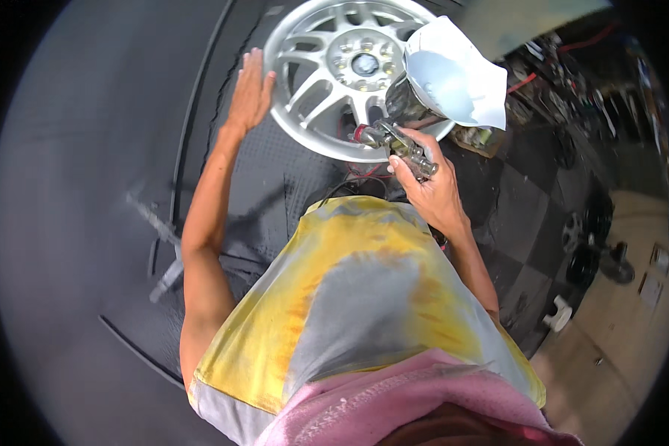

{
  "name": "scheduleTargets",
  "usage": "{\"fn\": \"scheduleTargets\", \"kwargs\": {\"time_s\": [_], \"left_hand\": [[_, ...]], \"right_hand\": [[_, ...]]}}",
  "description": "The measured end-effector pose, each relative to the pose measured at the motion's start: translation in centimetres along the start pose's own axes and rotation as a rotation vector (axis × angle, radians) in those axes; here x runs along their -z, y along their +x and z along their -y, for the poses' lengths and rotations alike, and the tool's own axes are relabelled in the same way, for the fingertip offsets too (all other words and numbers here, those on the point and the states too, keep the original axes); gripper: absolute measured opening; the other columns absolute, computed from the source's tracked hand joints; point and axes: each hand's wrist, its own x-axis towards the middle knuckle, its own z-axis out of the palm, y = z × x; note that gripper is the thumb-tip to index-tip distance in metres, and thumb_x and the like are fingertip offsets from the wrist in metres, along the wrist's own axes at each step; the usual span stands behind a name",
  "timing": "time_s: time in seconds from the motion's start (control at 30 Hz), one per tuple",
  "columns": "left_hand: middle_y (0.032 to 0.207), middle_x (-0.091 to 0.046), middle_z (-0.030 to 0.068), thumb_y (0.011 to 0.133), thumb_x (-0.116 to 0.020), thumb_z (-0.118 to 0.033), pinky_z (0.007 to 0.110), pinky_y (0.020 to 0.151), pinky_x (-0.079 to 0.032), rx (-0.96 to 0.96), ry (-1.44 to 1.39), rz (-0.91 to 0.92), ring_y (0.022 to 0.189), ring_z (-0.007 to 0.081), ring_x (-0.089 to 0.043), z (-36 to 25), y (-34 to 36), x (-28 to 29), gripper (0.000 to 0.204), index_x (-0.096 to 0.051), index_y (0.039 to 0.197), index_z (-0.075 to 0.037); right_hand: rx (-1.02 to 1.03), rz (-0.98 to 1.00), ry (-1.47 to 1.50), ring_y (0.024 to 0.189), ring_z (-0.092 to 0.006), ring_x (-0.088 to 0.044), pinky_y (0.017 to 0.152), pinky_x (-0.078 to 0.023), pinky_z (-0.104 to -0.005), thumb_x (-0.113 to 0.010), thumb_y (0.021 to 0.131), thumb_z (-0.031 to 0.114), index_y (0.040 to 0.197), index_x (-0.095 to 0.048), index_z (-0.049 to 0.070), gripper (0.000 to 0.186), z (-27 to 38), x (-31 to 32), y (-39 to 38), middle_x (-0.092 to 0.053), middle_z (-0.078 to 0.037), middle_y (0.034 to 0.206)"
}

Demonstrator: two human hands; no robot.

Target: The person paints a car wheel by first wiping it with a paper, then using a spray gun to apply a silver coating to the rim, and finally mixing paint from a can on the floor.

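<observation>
A silver alloy wheel rim (312, 111) fills the upper middle. My left hand (251, 93) is open, fingers stretched out at the rim's left edge; whether they touch it is unclear. My right hand (424, 175) is closed on a metal spray gun (401, 149), held over the lower right of the wheel. On the gun sits a dark metal cup (400, 97) lined with flared white paper (483, 89) with light grey inside. The gun's nozzle points left toward the spokes.
Below are my paint-stained apron (364, 297) and a checkered mat (516, 193). A thin grey stand (156, 223) lies at left. At right are cluttered tools and parts (587, 89), small wheels (572, 232) and a beige board (617, 342).
</observation>
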Motion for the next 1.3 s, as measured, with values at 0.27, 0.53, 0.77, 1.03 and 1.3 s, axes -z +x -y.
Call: {"fn": "scheduleTargets", "kwargs": {"time_s": [0.27,0.53,0.77,1.03,1.3], "left_hand": [[0.161,-0.035,0.0318,0.106,-0.037,-0.06,0.065,0.12,-0.027,-0.084,0.311,0.106,0.151,0.0481,-0.032,-0.7,20.2,-10.3,0.082,-0.04,0.15,0.009],[0.137,-0.055,0.0313,0.104,-0.052,-0.036,0.051,0.115,-0.04,-0.967,-0.214,0.168,0.135,0.0472,-0.048,-16.8,14.6,-19.2,0.047,-0.059,0.122,0.007],[0.098,-0.076,0.017,0.094,-0.072,-0.012,0.043,0.076,-0.057,-0.795,-0.657,0.404,0.086,0.0319,-0.072,-14.6,1.5,-5.7,0.017,-0.074,0.098,0.004],[0.091,-0.07,0.0146,0.097,-0.069,-0.016,0.043,0.078,-0.055,-0.498,-0.206,0.145,0.085,0.0333,-0.066,-8.3,0.2,-2.2,0.018,-0.074,0.097,0.002],[0.09,-0.071,0.0129,0.097,-0.069,-0.02,0.046,0.104,-0.052,-0.533,-0.128,0.09,0.09,0.0314,-0.068,-8.4,-0.4,-2.0,0.019,-0.076,0.099,-0.002]], "right_hand": [[-0.161,-0.308,-0.013,0.085,-0.0179,-0.072,0.076,-0.058,-0.0337,-0.071,0.097,0.012,0.134,-0.059,0.004,0.041,-1.1,0.4,-2.4,-0.074,-0.014,0.1],[-0.241,-0.527,0.178,0.09,-0.013,-0.071,0.065,-0.062,-0.0282,-0.066,0.099,0.006,0.14,-0.055,0.005,0.042,-3.0,-3.2,-2.1,-0.071,-0.009,0.107],[-0.217,-0.458,0.15,0.092,-0.0129,-0.072,0.064,-0.061,-0.0271,-0.066,0.1,0.009,0.14,-0.053,0.0,0.043,-1.6,-2.6,-1.9,-0.071,-0.008,0.107],[-0.173,-0.095,-0.072,0.075,-0.0169,-0.069,0.063,-0.055,-0.0375,-0.065,0.101,0.014,0.134,-0.054,0.005,0.036,0.5,-3.1,5.7,-0.07,-0.016,0.089],[0.14,-0.158,-0.386,0.099,-0.0484,-0.07,0.085,-0.053,-0.0512,-0.065,0.099,0.016,0.128,-0.054,0.0,0.035,-1.2,-3.6,13.8,-0.071,-0.03,0.101]]}}
